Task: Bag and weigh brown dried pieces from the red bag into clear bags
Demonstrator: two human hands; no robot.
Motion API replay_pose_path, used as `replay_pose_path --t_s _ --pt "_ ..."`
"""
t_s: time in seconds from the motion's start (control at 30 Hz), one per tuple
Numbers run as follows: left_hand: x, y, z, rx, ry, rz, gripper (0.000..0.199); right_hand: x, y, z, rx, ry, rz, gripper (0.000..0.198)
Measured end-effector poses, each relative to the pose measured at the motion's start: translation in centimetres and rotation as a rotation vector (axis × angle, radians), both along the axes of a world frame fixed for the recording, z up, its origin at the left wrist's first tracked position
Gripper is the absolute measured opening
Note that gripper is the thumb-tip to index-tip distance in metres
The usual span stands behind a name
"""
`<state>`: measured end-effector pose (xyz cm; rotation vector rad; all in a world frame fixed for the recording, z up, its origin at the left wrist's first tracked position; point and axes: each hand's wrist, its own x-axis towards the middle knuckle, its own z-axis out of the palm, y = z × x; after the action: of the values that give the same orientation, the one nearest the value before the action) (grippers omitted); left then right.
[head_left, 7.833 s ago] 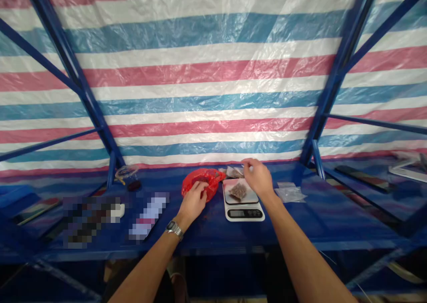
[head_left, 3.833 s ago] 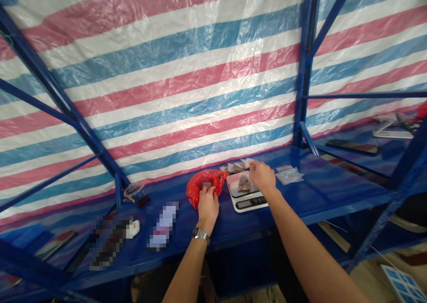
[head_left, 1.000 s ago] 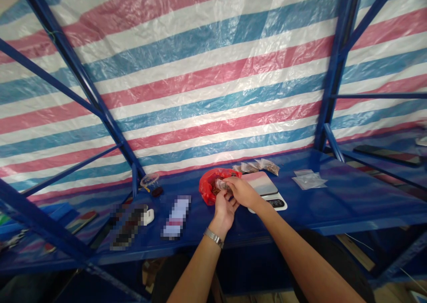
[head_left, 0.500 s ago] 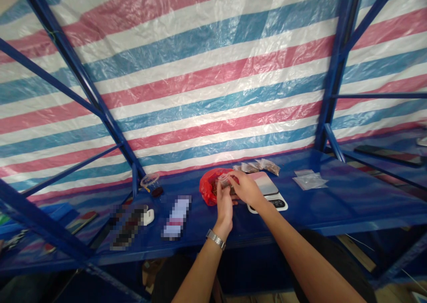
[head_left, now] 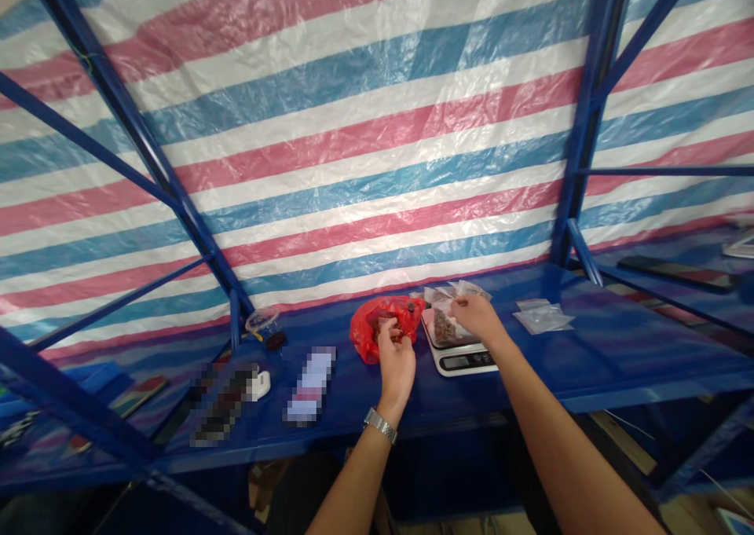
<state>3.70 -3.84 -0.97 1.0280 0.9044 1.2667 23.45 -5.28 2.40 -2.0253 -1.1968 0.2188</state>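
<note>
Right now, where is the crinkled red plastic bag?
In the head view, the crinkled red plastic bag sits on the blue tabletop at the left hand, just left of the white digital scale.

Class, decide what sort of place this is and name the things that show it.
Probably a makeshift workstation, perhaps on metal shelving: a blue work surface between blue posts, a striped plastic sheet hung behind it, and a digital scale.
</note>
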Motion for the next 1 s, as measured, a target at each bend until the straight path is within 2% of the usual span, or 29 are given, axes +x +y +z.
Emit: replay_pose_path --t_s 0.1,0.17,0.43,0.7,1.0 --pt "0.0 0.1 -0.1 0.035 0.012 0.025 0.032 0.4 -0.8 0.2 -0.117 0.017 -0.054 0.032" --pt "0.0 0.1 -0.1 0.037 -0.003 0.033 0.029 0.3 -1.2 0.5 -0.144 0.009 -0.098 0.036" --pt "-0.1 0.1 -0.1 0.05 0.044 0.017 0.027 1.2 -1.8 1.0 -0.041 0.003 -0.138 0.04" --pt "0.3 -0.3 0.4 0.058 0.02 0.011 0.023 1.2 -1.9 0.6 -0.054 0.023 -0.109 0.043" --pt "0.2 -0.3 0.4 0.073 0.053 0.008 0.023 1.2 -2.4 1.5 -0.063 -0.012 -0.097 0.042"
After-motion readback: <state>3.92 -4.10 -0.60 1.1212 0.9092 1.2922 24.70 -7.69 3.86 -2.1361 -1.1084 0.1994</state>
